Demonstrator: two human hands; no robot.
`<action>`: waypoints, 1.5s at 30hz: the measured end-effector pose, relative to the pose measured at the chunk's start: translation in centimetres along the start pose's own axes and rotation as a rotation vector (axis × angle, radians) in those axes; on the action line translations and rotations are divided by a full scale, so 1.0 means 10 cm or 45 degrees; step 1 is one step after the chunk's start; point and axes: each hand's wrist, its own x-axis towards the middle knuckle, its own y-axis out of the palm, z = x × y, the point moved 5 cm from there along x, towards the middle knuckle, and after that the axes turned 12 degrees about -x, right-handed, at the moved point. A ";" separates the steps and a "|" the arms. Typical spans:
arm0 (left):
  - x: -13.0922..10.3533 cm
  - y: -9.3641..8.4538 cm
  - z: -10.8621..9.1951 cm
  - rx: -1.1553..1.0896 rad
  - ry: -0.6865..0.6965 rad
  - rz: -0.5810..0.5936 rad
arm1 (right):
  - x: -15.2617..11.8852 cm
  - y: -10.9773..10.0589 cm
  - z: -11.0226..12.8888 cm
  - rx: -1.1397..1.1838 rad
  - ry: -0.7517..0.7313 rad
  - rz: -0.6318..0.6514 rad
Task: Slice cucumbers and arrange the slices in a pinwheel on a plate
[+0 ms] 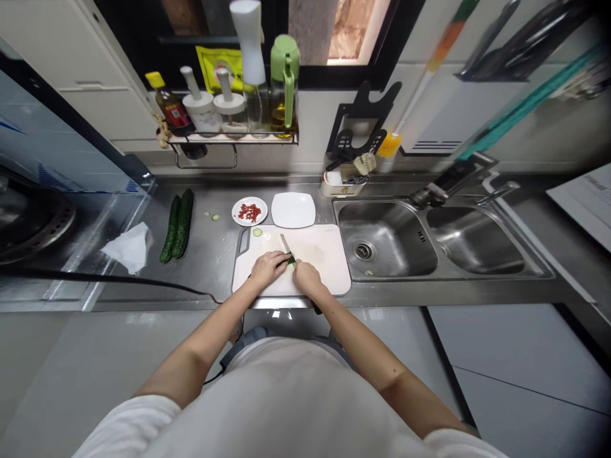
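Step in hand, as judged: cutting up a cucumber. Left hand lies over the dark-green cucumber piece on the cutting board; its grip looks narrow, fingers bunched on the piece beside the blade, much of the cucumber hidden beneath. Right hand: grip closed round the handle of the kitchen knife, blade angled away from the body.

Next move, judged: calls for a steady left hold with fingertips tucked clear of the edge, and a controlled stroke from the right. Main hazard is how close the left fingers sit to the blade.

About the board: one cucumber slice near its upper left; beyond it, a round plate with chopped red pieces and, just beside, a square white plate. Two whole cucumbers lie side by side on the worktop, left of the board.

Labels: yellow-capped bottle has a red label, text too small. Yellow packet: print partly covered, not readable. Printed sheet at far right: blurred, illegible. No brand identified.
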 end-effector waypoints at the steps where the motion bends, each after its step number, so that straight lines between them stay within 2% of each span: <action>1: 0.00 0.00 0.00 0.000 0.000 0.001 | 0.00 0.00 0.00 0.004 -0.001 -0.001; 9: 0.00 0.01 0.01 0.000 -0.007 0.009 | -0.16 0.11 -0.09 -0.019 0.015 0.043; 19: 0.01 -0.01 -0.02 -0.001 -0.010 -0.001 | -0.03 0.06 -0.04 -0.028 -0.026 0.032; 30: 0.00 0.00 0.00 0.003 -0.043 0.016 | -0.11 0.13 -0.08 -0.021 -0.004 0.060; 45: 0.00 0.00 0.00 0.012 -0.042 -0.006 | 0.15 0.02 0.01 0.064 0.013 -0.015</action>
